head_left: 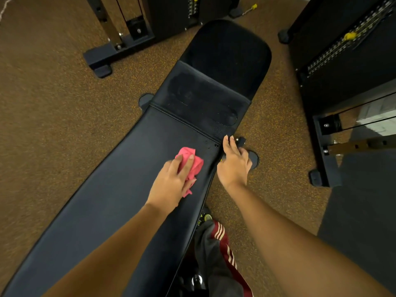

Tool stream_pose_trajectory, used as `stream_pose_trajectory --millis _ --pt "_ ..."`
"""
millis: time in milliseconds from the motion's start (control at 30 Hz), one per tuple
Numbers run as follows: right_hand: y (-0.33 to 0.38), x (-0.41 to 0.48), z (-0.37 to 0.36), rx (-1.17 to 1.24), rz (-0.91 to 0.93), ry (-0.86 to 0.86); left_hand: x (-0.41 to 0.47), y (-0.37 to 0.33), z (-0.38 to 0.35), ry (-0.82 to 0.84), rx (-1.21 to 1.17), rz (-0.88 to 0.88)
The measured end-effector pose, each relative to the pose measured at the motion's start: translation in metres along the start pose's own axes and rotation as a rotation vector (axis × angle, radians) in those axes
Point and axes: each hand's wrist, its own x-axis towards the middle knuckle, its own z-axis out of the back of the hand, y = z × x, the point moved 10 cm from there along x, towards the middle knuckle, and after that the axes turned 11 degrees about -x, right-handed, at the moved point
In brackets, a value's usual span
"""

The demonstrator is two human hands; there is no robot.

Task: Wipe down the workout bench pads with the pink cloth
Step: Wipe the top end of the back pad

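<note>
Left hand (pixel 171 183), fingers flat, presses pink cloth (pixel 189 161) near table pad (pixel 117 179) right edge; right hand (pixel 234 166) fingers grip that edge; open pad leftward

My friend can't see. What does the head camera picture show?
A left hand presses a pink cloth onto a long black bench pad, while the right hand grips the pad's edge. Black gym machines stand on brown speckled floor.

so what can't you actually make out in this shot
All from the head view:
Pink cloth: partly covered by the left hand.
Right hand: fingertips hidden by its own knuckles beside the bench pad; grip unclear.
Near end of that pad: cut off by the bottom edge.
Bench frame: mostly hidden under it.
</note>
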Motion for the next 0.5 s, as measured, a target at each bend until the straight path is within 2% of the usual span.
stream_pose_trajectory --millis 100,200,267,367,500 --pt "-0.001 0.001 0.0 -0.039 0.021 -0.007 0.024 0.014 0.011 -0.015 0.013 0.017" --pt "-0.002 0.0 -0.001 -0.056 0.031 -0.01 0.052 0.038 0.027 -0.075 -0.146 0.235" --pt "-0.002 0.0 -0.001 -0.045 0.029 -0.009 0.058 0.039 0.029 -0.118 -0.244 0.296" --pt "-0.002 0.001 -0.002 -0.045 0.034 -0.01 0.054 0.018 0.022 -0.122 -0.307 0.239" --pt "-0.003 0.003 0.002 -0.053 0.041 -0.017 0.054 -0.026 -0.006 0.024 -0.257 0.087"
